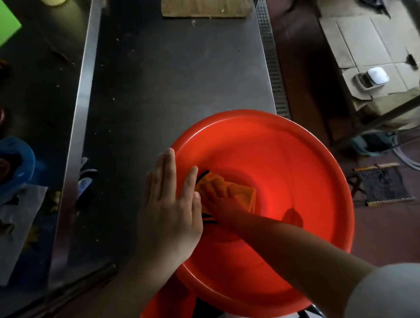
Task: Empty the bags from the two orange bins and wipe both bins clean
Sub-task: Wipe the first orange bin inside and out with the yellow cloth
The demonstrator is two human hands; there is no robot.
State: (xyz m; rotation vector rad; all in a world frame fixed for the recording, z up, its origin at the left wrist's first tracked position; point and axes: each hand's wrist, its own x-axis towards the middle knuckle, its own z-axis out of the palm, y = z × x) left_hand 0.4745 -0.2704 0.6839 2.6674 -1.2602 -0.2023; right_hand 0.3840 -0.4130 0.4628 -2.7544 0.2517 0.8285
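Head view showed me the orange bin (264, 156) at the near end of the steel table (175, 75), with no bag inside, so I judged the emptying done for this one and the wiping in progress. A second orange piece (163, 312) lay under it; whether that was clean, I could not tell. My left hand (170, 204) rested on the rim, fingers straight and together. My right hand (220, 194) pressed an orange cloth (245, 196) onto the inner wall, fingers spread flat.
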